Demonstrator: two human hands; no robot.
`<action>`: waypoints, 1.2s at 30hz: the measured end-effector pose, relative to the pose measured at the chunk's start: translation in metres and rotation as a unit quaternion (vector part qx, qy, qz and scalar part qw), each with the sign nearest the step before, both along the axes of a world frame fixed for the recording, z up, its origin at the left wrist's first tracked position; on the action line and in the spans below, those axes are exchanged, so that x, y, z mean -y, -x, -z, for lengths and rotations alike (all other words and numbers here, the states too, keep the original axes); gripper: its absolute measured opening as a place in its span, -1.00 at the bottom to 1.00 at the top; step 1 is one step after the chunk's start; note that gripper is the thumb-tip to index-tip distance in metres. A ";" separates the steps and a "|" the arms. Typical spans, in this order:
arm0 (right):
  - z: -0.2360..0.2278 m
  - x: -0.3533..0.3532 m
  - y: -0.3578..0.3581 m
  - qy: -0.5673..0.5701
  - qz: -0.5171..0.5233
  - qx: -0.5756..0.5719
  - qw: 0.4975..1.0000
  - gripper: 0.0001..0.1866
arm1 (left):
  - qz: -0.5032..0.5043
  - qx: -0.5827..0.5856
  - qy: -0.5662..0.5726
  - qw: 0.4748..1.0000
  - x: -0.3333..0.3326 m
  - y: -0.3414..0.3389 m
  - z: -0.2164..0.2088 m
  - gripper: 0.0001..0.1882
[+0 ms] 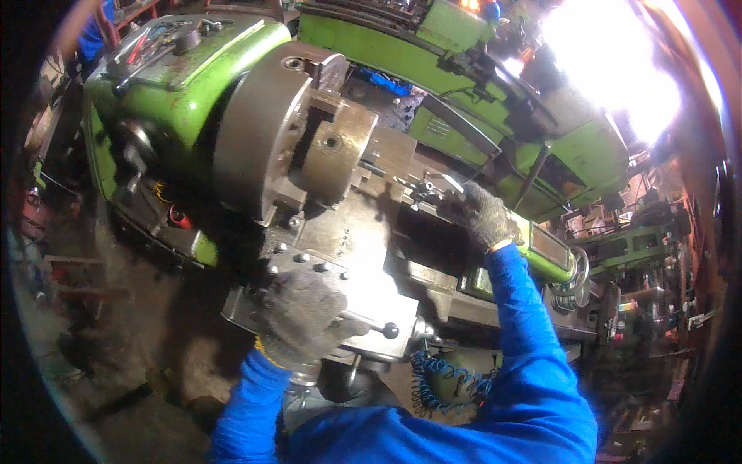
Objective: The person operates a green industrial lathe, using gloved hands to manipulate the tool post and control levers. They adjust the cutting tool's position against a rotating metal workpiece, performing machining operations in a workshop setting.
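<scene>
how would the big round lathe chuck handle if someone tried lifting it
The chuck would probably be very heavy, given its broad, thick metal body. It looks rigid, with a solid-looking rim. Taken off the green headstock, it might roll on its edge, since its outside is round.

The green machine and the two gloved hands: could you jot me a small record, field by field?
Machine: green lathe with a big round metal chuck
Left hand: gloved, by a row of bolts and a black knob; grip unclear
Right hand: gloved, at the green tailstock; grip unclear
Sleeves: blue
Lower middle: coiled blue hose
</scene>
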State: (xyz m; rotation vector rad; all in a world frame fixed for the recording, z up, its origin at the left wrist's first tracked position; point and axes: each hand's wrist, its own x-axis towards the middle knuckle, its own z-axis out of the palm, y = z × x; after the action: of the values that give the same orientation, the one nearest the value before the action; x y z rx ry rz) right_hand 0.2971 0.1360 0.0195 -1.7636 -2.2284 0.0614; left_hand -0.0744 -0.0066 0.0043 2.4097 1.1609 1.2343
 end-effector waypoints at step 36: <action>-0.033 -0.085 -0.006 0.023 -0.135 0.253 0.958 -0.60 | 0.001 -0.035 -0.025 0.999 -0.007 -0.007 -0.006 -0.60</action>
State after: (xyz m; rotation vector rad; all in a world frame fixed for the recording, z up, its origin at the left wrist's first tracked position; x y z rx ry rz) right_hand 0.3030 0.2208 0.0526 -1.6196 -2.8373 -0.3189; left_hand -0.0674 0.0000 0.0101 2.5091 1.1595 1.2006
